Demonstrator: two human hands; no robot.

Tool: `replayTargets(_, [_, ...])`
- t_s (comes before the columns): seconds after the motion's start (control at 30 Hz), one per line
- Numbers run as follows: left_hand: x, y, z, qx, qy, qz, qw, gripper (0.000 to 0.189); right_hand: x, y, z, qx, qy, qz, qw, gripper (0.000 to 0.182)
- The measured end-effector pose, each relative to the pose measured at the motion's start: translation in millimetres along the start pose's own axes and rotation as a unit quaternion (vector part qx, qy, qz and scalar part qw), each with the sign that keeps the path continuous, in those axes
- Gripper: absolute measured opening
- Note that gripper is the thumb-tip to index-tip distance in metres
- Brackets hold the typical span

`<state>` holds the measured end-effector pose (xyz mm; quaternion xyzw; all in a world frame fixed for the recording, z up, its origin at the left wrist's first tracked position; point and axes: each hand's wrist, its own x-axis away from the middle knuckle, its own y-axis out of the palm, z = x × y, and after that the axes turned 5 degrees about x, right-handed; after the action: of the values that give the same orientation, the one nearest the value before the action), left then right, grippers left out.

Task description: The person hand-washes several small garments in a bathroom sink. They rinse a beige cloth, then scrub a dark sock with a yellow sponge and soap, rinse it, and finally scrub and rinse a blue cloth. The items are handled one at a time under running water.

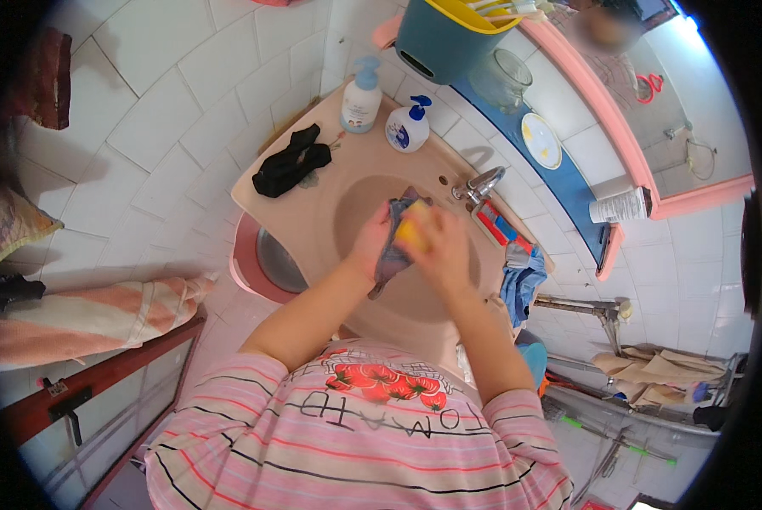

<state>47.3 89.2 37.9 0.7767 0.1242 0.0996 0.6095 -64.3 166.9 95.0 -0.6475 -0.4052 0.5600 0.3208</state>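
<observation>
Over the basin of a beige washbasin (412, 319), my left hand (372, 242) holds a dark grey wet-looking cloth (390, 258), possibly a sock. Against that cloth, my right hand (441, 245) grips a yellow block (412, 228), which looks like a bar of soap and is partly hidden by my fingers. The right hand is slightly blurred. Beyond it, the chrome faucet (479, 185) stands at the basin's edge. A crumpled black cloth item (291, 162) lies on the left part of the washbasin top.
Two pump bottles (360, 102) (407, 127) stand at the back corner. Right of the faucet are a red and blue brush (499, 223) and a blue cloth (522, 280). A blue shelf (572, 185) holds a glass jar (502, 76). A pink basin (245, 255) sits below left.
</observation>
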Motion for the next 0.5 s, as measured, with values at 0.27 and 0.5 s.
replayTargets(0.27, [-0.7, 6.4, -6.9, 0.081, -0.017, -0.086, 0.993, 0.057, -42.4, 8.7, 18.0, -0.03, 0.068, 0.005, 0.997, 0.05])
replayTargets(0.5, [7.6, -8.3, 8.2, -0.047, 0.012, -0.125, 0.991, 0.066, -9.5, -9.1, -56.6, -0.102, -0.099, -0.009, 0.99, 0.059])
